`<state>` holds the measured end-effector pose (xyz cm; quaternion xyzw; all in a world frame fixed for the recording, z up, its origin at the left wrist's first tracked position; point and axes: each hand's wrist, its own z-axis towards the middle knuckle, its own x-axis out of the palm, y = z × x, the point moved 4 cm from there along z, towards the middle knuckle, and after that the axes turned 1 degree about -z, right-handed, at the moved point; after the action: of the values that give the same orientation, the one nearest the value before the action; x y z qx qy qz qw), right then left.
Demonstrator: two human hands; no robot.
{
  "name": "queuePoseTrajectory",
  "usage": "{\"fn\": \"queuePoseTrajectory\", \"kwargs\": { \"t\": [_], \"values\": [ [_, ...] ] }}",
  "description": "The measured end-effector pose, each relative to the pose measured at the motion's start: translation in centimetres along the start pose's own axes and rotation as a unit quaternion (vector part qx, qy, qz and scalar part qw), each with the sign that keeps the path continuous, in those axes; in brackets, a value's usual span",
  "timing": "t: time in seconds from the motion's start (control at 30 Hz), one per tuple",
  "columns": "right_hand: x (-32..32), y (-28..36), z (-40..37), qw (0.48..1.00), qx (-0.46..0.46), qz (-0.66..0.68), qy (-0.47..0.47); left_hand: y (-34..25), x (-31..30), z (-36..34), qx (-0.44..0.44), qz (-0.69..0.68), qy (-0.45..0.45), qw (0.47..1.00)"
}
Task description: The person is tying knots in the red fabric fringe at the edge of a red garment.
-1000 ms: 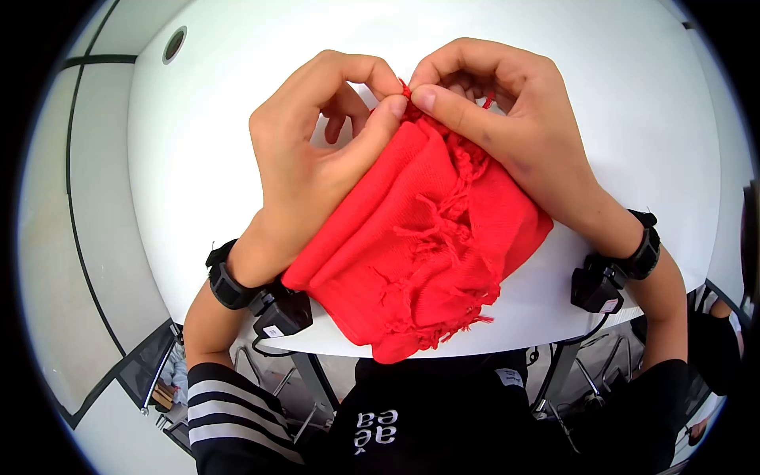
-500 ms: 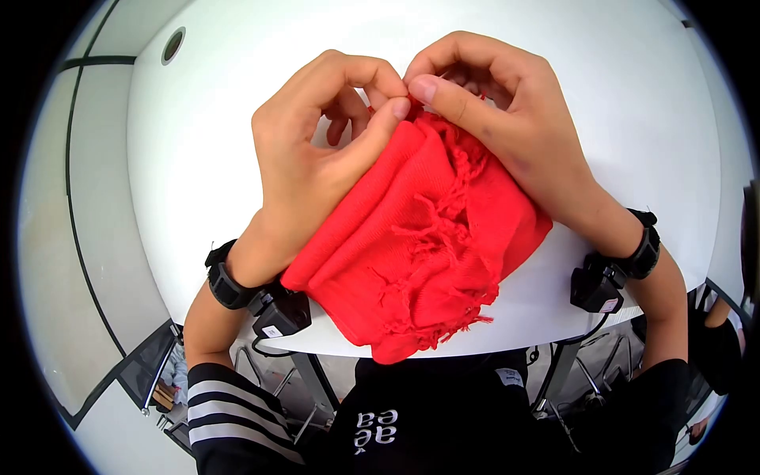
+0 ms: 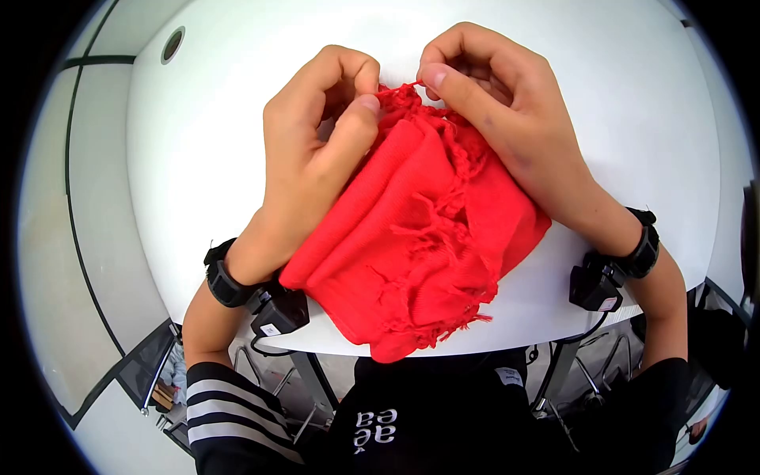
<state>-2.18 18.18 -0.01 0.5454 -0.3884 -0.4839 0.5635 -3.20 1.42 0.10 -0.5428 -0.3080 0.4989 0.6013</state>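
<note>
A red fringed scarf (image 3: 412,229) lies bunched and folded on the white table (image 3: 214,142), its near end hanging slightly over the front edge. At its far end, my left hand (image 3: 321,127) pinches a strand of the fringe between thumb and forefinger. My right hand (image 3: 499,95) pinches the other end of that strand, and a short red length stretches between the two hands. Knotted tassels run down the middle of the cloth. The other fingers of both hands are curled, and part of the fringe behind them is hidden.
Black devices with straps sit on both wrists, the left device (image 3: 281,313) and the right device (image 3: 595,283), each with a cable. A round grommet (image 3: 172,46) is set in the table at the far left. Metal legs and chair frames show below the table edge.
My hands have moved apart from nearly touching. The left went a little left, the right slightly right and away from me, drawing a red strand out between them.
</note>
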Motion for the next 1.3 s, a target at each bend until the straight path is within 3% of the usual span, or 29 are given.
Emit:
{"fn": "queuePoseTrajectory", "kwargs": {
  "t": [0.37, 0.43, 0.67, 0.73, 0.83, 1.03, 1.2, 1.3],
  "values": [
    [0.3, 0.0, -0.1, 0.996, -0.037, -0.078, 0.001, 0.5, 0.0, -0.1, -0.037, -0.036, 0.03, 0.998],
    [0.2, 0.1, -0.1, 0.997, -0.031, -0.067, 0.004, 0.4, 0.1, -0.1, -0.054, -0.116, 0.023, 0.991],
    [0.1, 0.0, 0.1, 1.0, -0.011, -0.013, 0.006, -0.6, 0.6, 0.2, -0.073, -0.107, -0.024, 0.991],
    [0.2, 0.0, 0.1, 1.0, -0.014, -0.015, 0.007, -0.6, 0.6, 0.2, -0.062, -0.069, 0.02, 0.995],
    [0.1, -0.1, -0.1, 1.0, -0.018, -0.016, 0.007, 0.0, 0.4, 0.2, -0.019, 0.011, 0.017, 1.0],
    [-0.1, 0.3, 0.1, 0.999, -0.02, 0.008, 0.028, -0.1, -0.1, 0.1, -0.081, 0.003, 0.045, 0.996],
    [0.0, 0.1, 0.2, 0.999, -0.03, 0.032, 0.003, -0.1, 0.3, 0.2, -0.05, -0.041, 0.032, 0.997],
    [0.0, 0.1, 0.3, 0.997, -0.059, -0.046, 0.006, -0.1, 0.3, 0.2, -0.044, -0.054, 0.022, 0.997]
  ]
}}
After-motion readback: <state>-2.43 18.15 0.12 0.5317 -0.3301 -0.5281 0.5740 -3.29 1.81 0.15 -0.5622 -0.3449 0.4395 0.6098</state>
